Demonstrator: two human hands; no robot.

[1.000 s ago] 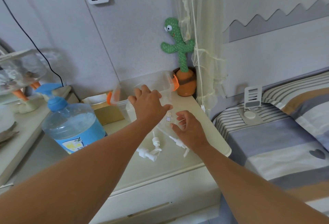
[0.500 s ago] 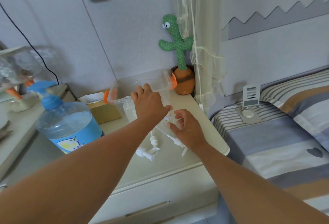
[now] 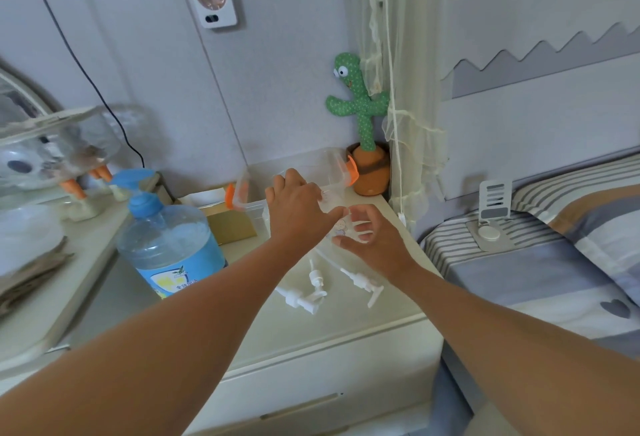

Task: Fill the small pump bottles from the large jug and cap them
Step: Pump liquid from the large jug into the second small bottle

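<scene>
A small clear bottle (image 3: 340,227) with a sticker sits between my hands, above the white nightstand (image 3: 346,324). My left hand (image 3: 298,213) curls over its upper part, thumb against it. My right hand (image 3: 375,239) cups its lower side with fingers spread apart. Another small bottle (image 3: 264,219) shows just left of my left wrist, by the clear box. Two white pump heads (image 3: 306,297) lie crossed on the nightstand below my hands, and a third pump head (image 3: 363,283) lies to their right. The large jug (image 3: 169,248), blue-capped with a blue label, stands at the left.
A clear plastic box (image 3: 332,165) with orange clips stands behind my hands. A green cactus toy (image 3: 360,113) in an orange pot fills the back corner by a curtain. A gold box (image 3: 232,224) lies behind the jug. A bed (image 3: 536,262) borders the nightstand's right edge.
My hands have stayed over the same spot. The right hand's fingers have opened wider around the stickered bottle. The camera view has shifted slightly.
</scene>
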